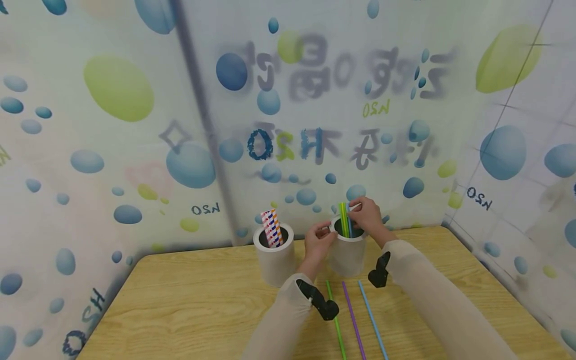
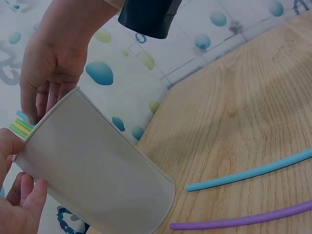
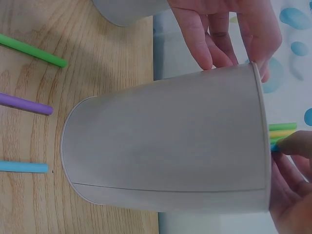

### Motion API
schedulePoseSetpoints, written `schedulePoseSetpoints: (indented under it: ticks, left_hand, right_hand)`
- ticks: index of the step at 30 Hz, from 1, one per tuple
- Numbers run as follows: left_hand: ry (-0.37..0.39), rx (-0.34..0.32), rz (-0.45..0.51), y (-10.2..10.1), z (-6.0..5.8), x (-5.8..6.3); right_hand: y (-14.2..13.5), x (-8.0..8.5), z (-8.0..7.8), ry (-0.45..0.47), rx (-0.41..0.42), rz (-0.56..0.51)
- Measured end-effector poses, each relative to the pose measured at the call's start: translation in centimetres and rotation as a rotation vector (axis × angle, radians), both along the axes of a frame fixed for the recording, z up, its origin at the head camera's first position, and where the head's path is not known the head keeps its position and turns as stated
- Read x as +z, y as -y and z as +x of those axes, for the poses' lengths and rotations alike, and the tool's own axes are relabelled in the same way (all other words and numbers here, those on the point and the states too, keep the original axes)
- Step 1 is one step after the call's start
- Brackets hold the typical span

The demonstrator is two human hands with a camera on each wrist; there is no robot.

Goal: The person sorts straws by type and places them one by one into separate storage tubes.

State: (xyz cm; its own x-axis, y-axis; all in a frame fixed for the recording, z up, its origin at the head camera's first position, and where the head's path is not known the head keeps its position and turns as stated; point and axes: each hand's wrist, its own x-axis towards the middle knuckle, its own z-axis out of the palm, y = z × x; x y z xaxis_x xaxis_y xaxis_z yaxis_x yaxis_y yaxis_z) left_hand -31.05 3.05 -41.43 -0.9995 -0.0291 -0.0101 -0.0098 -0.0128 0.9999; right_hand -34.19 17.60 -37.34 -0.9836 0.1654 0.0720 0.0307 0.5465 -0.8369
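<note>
A white cup (image 1: 347,257) stands upright at the back of the table, with green and yellow straws (image 1: 344,220) rising out of it. My left hand (image 1: 318,245) holds this cup by its left side, thumb over the rim and fingers against the outer wall. At the mouth of the cup, my right hand (image 1: 366,216) pinches a blue straw (image 3: 274,147) beside the green and yellow ones. The straws' lower ends are hidden inside the cup. In front of it lie a green straw (image 1: 336,320), a purple straw (image 1: 353,320) and a light blue straw (image 1: 372,320), side by side.
Left of my left hand stands a second white cup (image 1: 275,265) holding several patterned paper straws (image 1: 272,227). Both cups are on a wooden table (image 1: 193,300). A printed curtain (image 1: 288,110) hangs right behind the table's back edge.
</note>
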Motion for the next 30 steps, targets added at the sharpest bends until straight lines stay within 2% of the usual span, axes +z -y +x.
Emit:
schedulePoseSetpoints:
  ticks: [11, 20, 30]
  left_hand:
    - [-0.018, -0.008, 0.013, 0.0, 0.1, 0.0]
    - [-0.022, -0.009, 0.021, -0.1, 0.0, -0.3]
    - [-0.016, 0.004, -0.001, -0.1, 0.1, -0.1]
  right_hand:
    - [0.0, 0.1, -0.4, 0.031, -0.020, -0.012]
    - [-0.4, 0.2, 0.0, 0.017, 0.012, -0.061]
    - [-0.9, 0.6, 0.8, 0.041, 0.056, -0.104]
